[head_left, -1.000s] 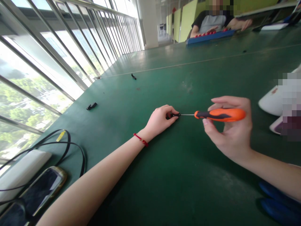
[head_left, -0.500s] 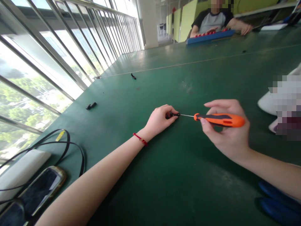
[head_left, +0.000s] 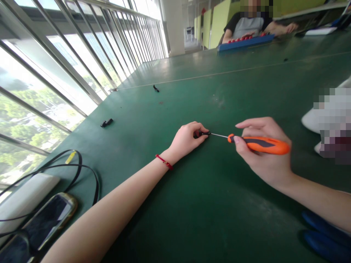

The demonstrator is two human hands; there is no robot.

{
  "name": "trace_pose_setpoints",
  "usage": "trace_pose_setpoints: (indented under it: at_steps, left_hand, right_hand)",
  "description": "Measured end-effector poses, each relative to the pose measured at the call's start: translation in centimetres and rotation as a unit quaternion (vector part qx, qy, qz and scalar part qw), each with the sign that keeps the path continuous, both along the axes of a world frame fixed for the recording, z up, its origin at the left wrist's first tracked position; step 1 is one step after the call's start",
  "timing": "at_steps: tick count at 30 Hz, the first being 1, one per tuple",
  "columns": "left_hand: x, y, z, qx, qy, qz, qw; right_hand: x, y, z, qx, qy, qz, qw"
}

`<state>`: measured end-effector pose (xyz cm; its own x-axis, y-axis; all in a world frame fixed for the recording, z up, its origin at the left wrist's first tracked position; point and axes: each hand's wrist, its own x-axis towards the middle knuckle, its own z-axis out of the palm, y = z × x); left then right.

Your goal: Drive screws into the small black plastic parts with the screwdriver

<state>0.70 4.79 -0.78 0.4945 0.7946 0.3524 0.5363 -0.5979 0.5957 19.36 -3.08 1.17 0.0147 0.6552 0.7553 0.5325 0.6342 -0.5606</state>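
Observation:
My left hand (head_left: pixel 188 138), with a red cord bracelet (head_left: pixel 164 162) at the wrist, rests on the green table. Its thumb and fingers pinch a small black part (head_left: pixel 204 133), mostly covered by the fingers. An orange and dark grey screwdriver (head_left: pixel 267 145) lies in my right hand (head_left: pixel 270 166), held between thumb and fingers with the index finger stretched out above the handle. The thin metal shaft points left, and its tip meets the right end of the black part. Exactly how the tip sits in it is too small to tell.
Two small black pieces lie on the table (head_left: pixel 131 109), one near the railing (head_left: pixel 90 62). At lower left are a phone (head_left: pixel 46 223), a white box-shaped object (head_left: pixel 30 193) and black cables (head_left: pixel 95 182). Across the table a person sits behind a blue tray (head_left: pixel 246 43) with red items.
The screwdriver's handle has turned about its axis and its rear end has dropped slightly to the right. My right fingers have shifted a little; my left hand stays in place.

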Motion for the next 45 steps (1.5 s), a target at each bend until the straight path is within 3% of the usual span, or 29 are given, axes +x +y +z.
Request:
trace_pose_setpoints:
  at_steps: [3,8,13,20,25,32,38,45]
  left_hand:
    - [0.01,-0.02,0.01,-0.004,0.001,0.002,1.000]
    - [0.02,-0.05,0.06,-0.005,-0.002,0.001,1.000]
    - [0.02,-0.02,0.05,-0.004,-0.006,-0.001,1.000]
    - [0.01,0.00,-0.03,-0.005,-0.005,0.000,1.000]
    - [0.02,0.00,-0.01,-0.013,-0.016,0.000,1.000]
    - [0.11,0.06,0.25,-0.052,-0.024,0.012,0.998]
    - [0.10,0.04,0.40,-0.075,-0.034,0.010,0.997]
    - [0.09,0.09,0.41,-0.085,-0.036,0.005,0.996]
  right_hand:
    - [0.13,0.36,-0.16,0.030,0.036,0.009,0.999]
    - [0.29,0.12,-0.07,-0.036,-0.013,-0.015,0.999]
    - [0.03,-0.26,0.10,-0.028,-0.034,-0.014,0.999]
    - [0.26,0.46,-0.25,0.015,0.055,0.015,0.998]
    - [0.25,-0.15,0.05,-0.044,-0.030,0.000,0.999]
    - [0.26,0.35,-0.27,0.020,0.042,0.001,0.999]
    - [0.24,-0.05,0.19,-0.012,-0.011,-0.008,1.000]
    - [0.14,0.21,-0.14,0.049,0.033,0.013,0.998]
